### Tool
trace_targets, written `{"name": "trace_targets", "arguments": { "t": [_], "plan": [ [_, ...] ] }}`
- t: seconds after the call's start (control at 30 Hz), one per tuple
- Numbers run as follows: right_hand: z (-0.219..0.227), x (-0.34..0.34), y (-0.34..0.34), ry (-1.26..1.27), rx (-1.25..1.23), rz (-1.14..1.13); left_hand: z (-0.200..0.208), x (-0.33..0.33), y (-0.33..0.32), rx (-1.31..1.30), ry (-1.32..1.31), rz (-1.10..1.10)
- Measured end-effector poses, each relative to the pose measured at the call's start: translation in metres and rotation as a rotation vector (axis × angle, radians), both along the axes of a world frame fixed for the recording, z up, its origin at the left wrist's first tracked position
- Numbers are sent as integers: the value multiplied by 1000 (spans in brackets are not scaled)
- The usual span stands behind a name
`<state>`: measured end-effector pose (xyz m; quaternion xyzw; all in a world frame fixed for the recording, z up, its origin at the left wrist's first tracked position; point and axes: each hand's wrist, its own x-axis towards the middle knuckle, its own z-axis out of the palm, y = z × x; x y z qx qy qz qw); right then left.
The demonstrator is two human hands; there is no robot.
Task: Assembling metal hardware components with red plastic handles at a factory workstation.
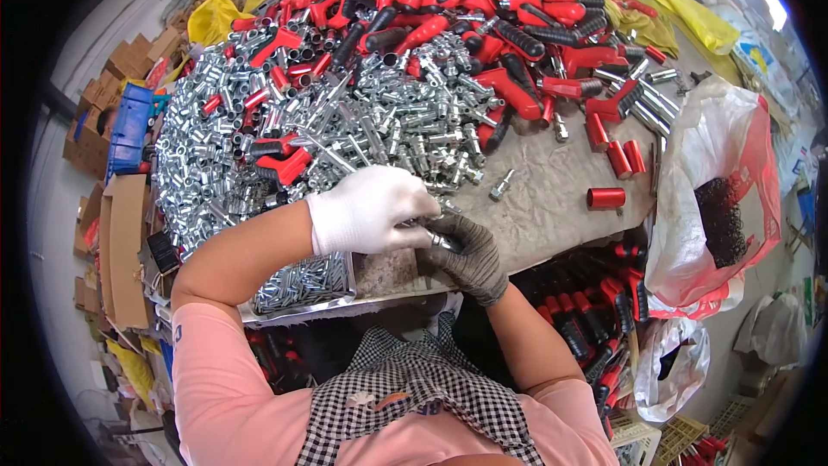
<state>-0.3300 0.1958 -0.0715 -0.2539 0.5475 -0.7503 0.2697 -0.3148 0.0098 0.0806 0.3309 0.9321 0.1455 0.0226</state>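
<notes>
My left hand, in a white glove, is closed with its fingers bent near my right hand. What those fingers hold is mostly hidden. In a dark grey glove, my right hand grips a small shiny metal fitting whose far end lies between the two hands. Just beyond them spreads a large heap of silvery metal fittings. A single fitting lies apart on the cloth-covered table. Close to my left forearm, a metal tray holds many small screws or pins.
Red-and-black handles are piled at the back. Red sleeves lie at the right, beside a white and red plastic bag. More handles fill the space below the table edge. A blue crate stands at left.
</notes>
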Motion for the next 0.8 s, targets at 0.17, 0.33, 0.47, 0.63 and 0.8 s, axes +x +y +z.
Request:
{"name": "trace_targets", "arguments": {
  "t": [0.17,0.33,0.47,0.63,0.8],
  "plan": [
    [17,1,1,-81,-116,42,12,-39,18,-57,98,-25],
    [4,1,4,-20,41,68,0,-86,23,-230,148,9],
    [2,1,3,124,91,26,-7,-128,21,-395,241,43],
    [8,-1,4,190,108,28,-22,-182,10,-436,428,6],
    [9,-1,3,64,99,86,-32,-210,9,-533,350,161]
  ]
}}
